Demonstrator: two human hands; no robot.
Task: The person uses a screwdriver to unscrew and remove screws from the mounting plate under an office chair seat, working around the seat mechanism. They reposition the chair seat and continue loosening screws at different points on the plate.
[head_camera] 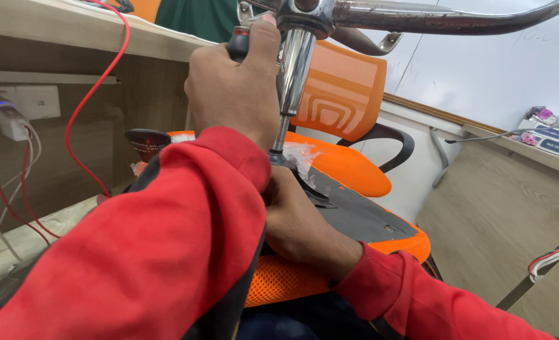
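Chrome stem [292,72] stands nearly upright between your hands: your left hand [235,82] grips a dark handle [238,43] beside its top, your right hand [301,220] curls at its base over the orange chair seat [348,165].

An orange mesh chair back [342,94] with a pale concentric-square pattern is showing at upper centre, above an orange seat [348,167]. Bright red sleeves [166,252] are filling the lower frame, a red cable [87,101] is looping at left, and shiny chrome handlebars [430,16] are gleaming along the top.
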